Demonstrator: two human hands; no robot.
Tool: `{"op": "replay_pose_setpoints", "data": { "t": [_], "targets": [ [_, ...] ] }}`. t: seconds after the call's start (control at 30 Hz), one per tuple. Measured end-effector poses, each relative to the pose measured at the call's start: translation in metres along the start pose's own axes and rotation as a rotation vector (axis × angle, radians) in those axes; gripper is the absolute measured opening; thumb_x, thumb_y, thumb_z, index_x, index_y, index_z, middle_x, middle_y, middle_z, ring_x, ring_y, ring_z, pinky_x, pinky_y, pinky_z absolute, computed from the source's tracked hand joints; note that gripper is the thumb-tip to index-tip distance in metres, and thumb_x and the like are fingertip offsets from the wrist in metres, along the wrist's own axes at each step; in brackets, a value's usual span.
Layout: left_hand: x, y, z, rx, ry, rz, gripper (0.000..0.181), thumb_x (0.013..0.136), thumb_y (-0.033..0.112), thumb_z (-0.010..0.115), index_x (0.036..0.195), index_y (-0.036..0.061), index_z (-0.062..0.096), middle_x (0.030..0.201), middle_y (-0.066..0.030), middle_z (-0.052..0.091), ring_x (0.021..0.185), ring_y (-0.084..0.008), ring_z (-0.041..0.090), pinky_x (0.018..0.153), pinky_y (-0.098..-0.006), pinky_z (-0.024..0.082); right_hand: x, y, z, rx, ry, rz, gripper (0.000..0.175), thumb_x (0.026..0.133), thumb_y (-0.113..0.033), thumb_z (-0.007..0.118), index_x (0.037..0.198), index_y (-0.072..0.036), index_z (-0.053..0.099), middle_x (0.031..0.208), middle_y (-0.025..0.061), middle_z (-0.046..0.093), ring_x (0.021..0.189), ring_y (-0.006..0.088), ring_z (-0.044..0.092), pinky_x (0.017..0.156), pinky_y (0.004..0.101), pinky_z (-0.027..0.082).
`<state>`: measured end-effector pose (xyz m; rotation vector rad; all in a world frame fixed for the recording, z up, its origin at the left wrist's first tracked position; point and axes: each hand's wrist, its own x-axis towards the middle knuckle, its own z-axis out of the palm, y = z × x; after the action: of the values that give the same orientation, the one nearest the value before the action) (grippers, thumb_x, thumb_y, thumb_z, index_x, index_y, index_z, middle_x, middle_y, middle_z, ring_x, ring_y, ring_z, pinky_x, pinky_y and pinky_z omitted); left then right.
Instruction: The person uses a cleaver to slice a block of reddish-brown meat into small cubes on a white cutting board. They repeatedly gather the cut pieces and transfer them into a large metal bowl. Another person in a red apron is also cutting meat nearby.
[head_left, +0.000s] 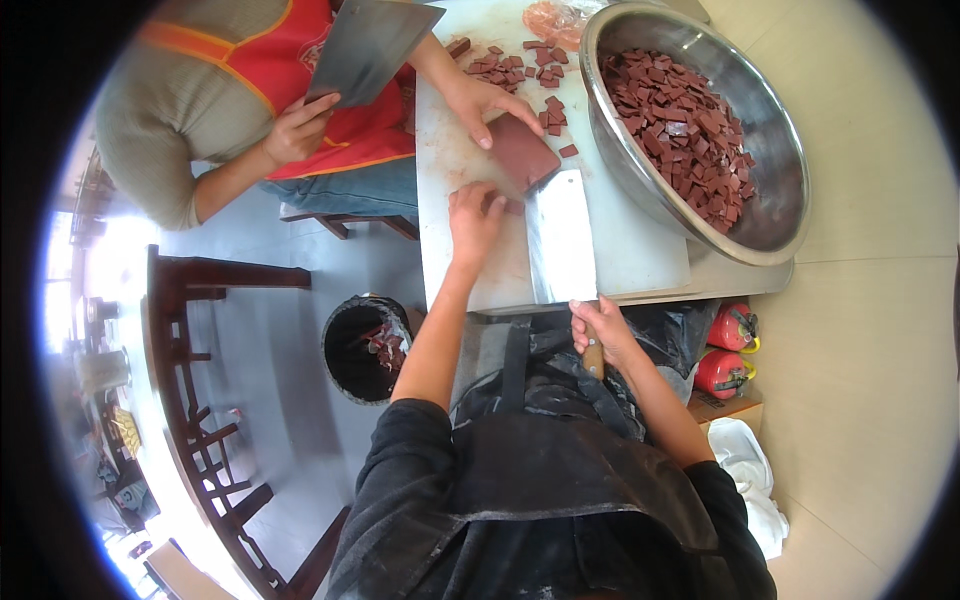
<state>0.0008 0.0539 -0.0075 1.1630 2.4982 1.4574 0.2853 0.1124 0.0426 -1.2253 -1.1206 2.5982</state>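
My right hand (604, 330) grips the wooden handle of a broad cleaver (561, 240). Its bright blade lies over the white cutting board (480, 270), with its far end beside a smooth, dark red food block (523, 154), possibly blood curd. To the left of the blade, my left hand (475, 225) rests on the board with bent fingers at a small dark red strip (514, 207); whether the fingers pinch it I cannot tell. Another person's hand (491, 109) lies on the far side of the block. Cut flat pieces (553, 116) are scattered beyond it.
The person opposite holds a second cleaver (371, 56) raised. A large steel bowl (791, 172), filled with cut dark red pieces (675, 135), stands tilted at the right. Below are a lined bin (341, 360) on the left and red fire extinguishers (724, 373) on the right.
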Motion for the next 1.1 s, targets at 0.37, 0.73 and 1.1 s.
{"op": "replay_pose_setpoints", "data": {
  "t": [0.37,0.73,1.1],
  "targets": [
    [-0.037,0.031,0.014,-0.033,-0.095,-0.030,0.045,0.078,0.004,0.083,0.120,0.0044,0.069,0.117,-0.0151,0.066,0.110,-0.0363,0.060,0.096,-0.0434,0.051,-0.027,-0.005,-0.013,-0.088,-0.065,0.072,0.022,0.100,-0.021,0.070,0.098,-0.007,0.053,0.071,0.0024,0.055,0.051,0.0121,0.052,0.047,0.0304,0.047],
    [-0.049,0.041,-0.023,0.030,-0.246,-0.053,0.052,0.075,0.000,0.084,0.125,0.0039,0.068,0.115,-0.0164,0.064,0.095,-0.0318,0.067,0.082,-0.0401,0.057,-0.054,-0.006,-0.035,-0.184,-0.032,0.094,0.021,0.100,-0.018,0.071,0.095,-0.005,0.055,0.067,0.0008,0.054,0.047,0.0104,0.051,0.043,0.0285,0.044],
    [-0.027,0.129,-0.049,-0.065,-0.327,0.059,0.048,0.080,0.009,0.083,0.125,0.0041,0.067,0.112,-0.0168,0.062,0.096,-0.0349,0.065,0.085,-0.0448,0.054,-0.076,-0.032,-0.012,-0.143,-0.145,-0.014,0.019,0.099,-0.016,0.069,0.099,-0.003,0.055,0.069,0.0016,0.055,0.048,0.0101,0.052,0.045,0.0284,0.046]
  ]
}}
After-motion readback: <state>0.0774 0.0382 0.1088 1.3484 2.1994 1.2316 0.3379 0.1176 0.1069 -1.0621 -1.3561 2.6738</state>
